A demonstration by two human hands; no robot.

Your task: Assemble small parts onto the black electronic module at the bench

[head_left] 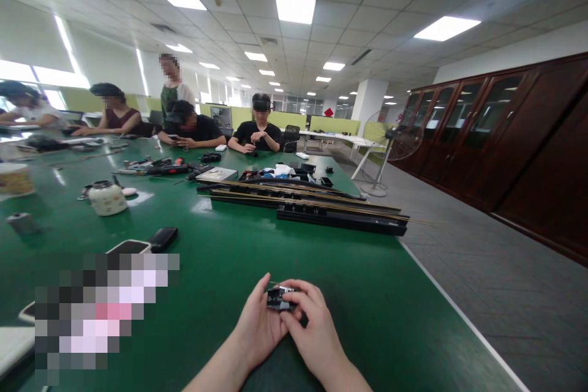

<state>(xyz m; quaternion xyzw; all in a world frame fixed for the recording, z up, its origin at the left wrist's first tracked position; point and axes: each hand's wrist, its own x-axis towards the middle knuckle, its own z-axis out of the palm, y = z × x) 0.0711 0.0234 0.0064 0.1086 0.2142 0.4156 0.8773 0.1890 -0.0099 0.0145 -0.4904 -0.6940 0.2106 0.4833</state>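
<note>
Just above the near part of the green table [220,266], both hands meet around a small black boxy part [277,297] with a shiny metallic edge; its exact kind cannot be made out. My left hand [257,321] cradles it from the left and below, thumb raised along its side. From the right, my right hand [315,324] has its fingers bent over the part, the fingertips pressing on its right end. My fingers hide much of that end and the underside.
Long black rails [342,217] with thin brass-coloured rods lie across the table ahead. Left stand a white jar [107,198], a metal cylinder [22,223] and a black-and-white device [130,247]. Hand tools [168,166] lie farther back. Several people sit opposite; a fan [390,135] stands right.
</note>
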